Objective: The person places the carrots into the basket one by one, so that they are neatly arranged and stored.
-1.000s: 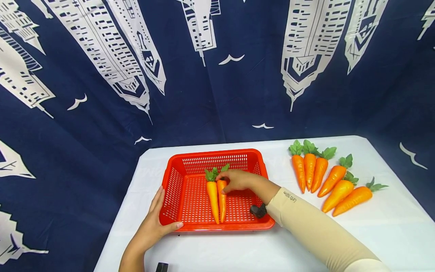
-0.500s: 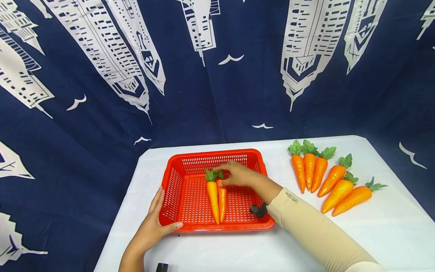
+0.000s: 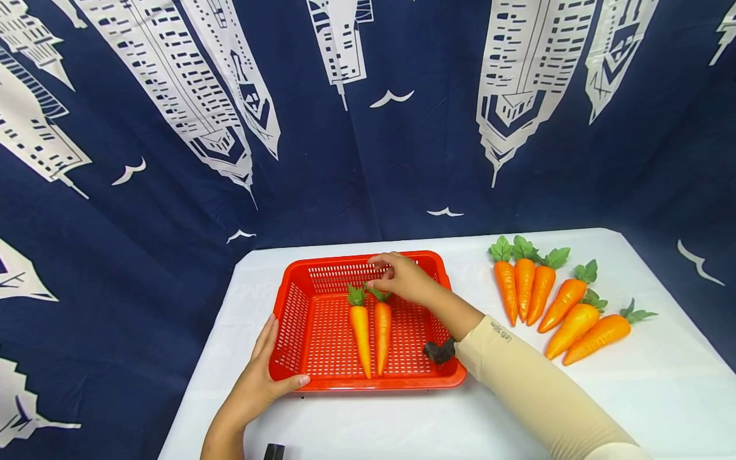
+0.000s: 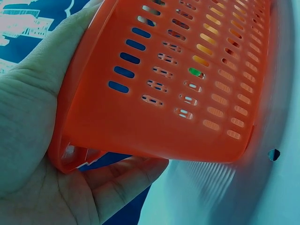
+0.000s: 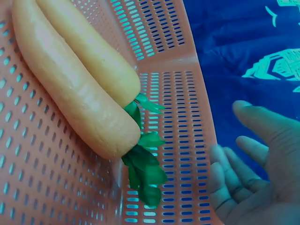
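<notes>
Two toy carrots lie side by side in a red basket, leaves toward its far wall. The left carrot is slightly apart from the right carrot. My right hand hovers by the right carrot's leaves, thumb overlapping them in the head view. In the right wrist view, its loosely bent fingers hold nothing. Around the basket's near left corner rests my left hand, fingers extended along the left side and thumb on the front rim. Against its palm sits the basket's rim in the left wrist view.
Several more toy carrots with green leaves lie fanned out on the white table, right of the basket. Behind it hangs a dark blue cloth with white buildings. A black device is under my right wrist.
My right hand has let go of the right carrot and moved up toward the far rim. That carrot shifted slightly right, away from the left one. My left hand stays put.
</notes>
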